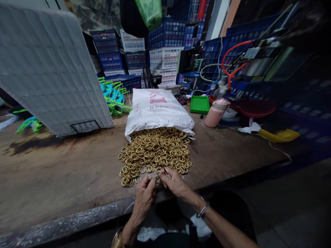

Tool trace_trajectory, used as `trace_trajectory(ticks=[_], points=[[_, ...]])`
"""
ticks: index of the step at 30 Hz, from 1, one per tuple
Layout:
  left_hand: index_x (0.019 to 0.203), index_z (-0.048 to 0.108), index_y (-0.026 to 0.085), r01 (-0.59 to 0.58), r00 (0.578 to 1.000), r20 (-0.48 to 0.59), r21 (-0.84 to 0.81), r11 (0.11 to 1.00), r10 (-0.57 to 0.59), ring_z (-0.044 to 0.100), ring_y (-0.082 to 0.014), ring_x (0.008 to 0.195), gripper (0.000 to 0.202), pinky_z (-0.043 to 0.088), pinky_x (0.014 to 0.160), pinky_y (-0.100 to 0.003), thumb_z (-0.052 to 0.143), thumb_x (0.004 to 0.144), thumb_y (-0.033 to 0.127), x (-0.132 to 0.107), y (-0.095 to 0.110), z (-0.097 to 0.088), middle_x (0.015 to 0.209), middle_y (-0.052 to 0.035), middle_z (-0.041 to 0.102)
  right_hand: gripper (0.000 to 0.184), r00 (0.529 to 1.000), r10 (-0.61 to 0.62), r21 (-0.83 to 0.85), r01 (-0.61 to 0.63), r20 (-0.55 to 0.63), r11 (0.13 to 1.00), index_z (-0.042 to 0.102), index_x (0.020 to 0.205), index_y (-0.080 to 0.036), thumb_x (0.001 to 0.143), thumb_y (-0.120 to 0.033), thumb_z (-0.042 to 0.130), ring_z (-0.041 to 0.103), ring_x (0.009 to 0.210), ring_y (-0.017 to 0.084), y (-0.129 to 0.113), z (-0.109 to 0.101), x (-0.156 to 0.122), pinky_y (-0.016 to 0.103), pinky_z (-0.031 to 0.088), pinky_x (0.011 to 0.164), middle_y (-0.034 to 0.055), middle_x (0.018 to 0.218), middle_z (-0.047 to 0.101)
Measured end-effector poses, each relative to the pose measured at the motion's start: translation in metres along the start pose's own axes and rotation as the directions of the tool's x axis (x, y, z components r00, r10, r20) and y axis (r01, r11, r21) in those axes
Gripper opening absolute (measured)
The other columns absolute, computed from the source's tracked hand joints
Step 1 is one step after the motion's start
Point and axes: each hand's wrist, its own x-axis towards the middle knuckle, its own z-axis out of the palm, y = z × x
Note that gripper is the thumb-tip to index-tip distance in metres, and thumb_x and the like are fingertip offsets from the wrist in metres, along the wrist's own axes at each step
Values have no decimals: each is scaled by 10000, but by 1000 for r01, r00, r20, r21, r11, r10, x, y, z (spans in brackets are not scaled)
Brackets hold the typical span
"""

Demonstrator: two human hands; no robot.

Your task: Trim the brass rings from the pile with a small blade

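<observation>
A heap of brass-coloured rings [155,148] spills from the mouth of a white woven sack [160,108] onto the table. At the near edge of the heap, my left hand [145,193] is closed in a pinch, with a ring [157,179] at its fingertips. My right hand [176,184] meets it from the other side, touching the same ring. Between the right thumb and forefinger is a thin dark tool [167,173], its exact kind too small to make out. Both hands are just above the table's front edge.
A grey ribbed panel [49,69] stands at the left, near bright green and blue plastic pieces [115,96]. On the right are a green tray [199,104], a pink bottle [216,113] and a yellow scoop [279,135]. Stacked crates [167,57] line the back.
</observation>
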Motion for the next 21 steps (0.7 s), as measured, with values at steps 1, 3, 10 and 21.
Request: trace_trajectory(ticks=[1,3,10,21], points=[[625,526,165,-30,1000,7,10,999,30,299,-55,389,272,248,404,-183,559,730,414,0,-1,0,461,70,393,322,999,53,53,-53,1,997,464,642,-170,844,-405,378,367,466,69,2,2,-1,178,297,471,-57,510,420],[627,555,154,-99,995,24,37,994,98,335,-65,427,258,267,429,-186,556,739,387,-1,-3,1,499,48,442,384,990,143,121,-143,5,982,450,606,-170,848,-453,354,317,403,59,6,6,-2,181,264,423,-66,462,386],[647,540,155,-22,995,93,-27,999,24,310,-50,400,286,245,401,-179,557,732,427,-2,-5,1,508,52,449,333,990,135,95,-131,-38,987,453,603,-170,818,-417,397,368,448,68,-4,8,-4,183,290,451,-56,488,426],[682,456,168,186,966,218,-203,961,-140,323,-26,375,339,189,346,-143,582,694,483,-5,-2,-4,546,60,457,265,996,4,-152,-18,-93,988,428,593,-165,817,-302,396,339,515,73,-16,9,-1,191,274,493,-63,528,363]])
